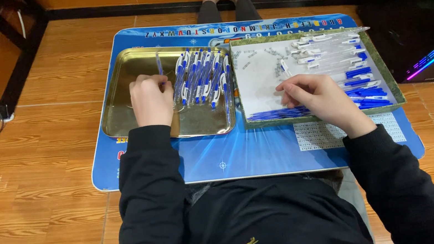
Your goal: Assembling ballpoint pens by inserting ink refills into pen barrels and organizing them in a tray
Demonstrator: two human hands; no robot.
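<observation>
My left hand (151,100) pinches a slim blue pen (159,63) upright over the gold metal tray (120,109). My right hand (311,95), fingers curled narrow, rests in the white-lined box (261,77) at three o'clock, pen parts (358,72) just beyond.

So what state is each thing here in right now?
Left hand: closed on a blue pen part, over the gold tray.
Right hand: fingers curled, resting in the box.
Gold tray: holds a row of finished pens.
Box: holds loose pen parts.

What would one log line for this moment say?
left hand: holds pen barrel over gold tray | right hand: in parts tray | finished pens: in gold tray
</observation>
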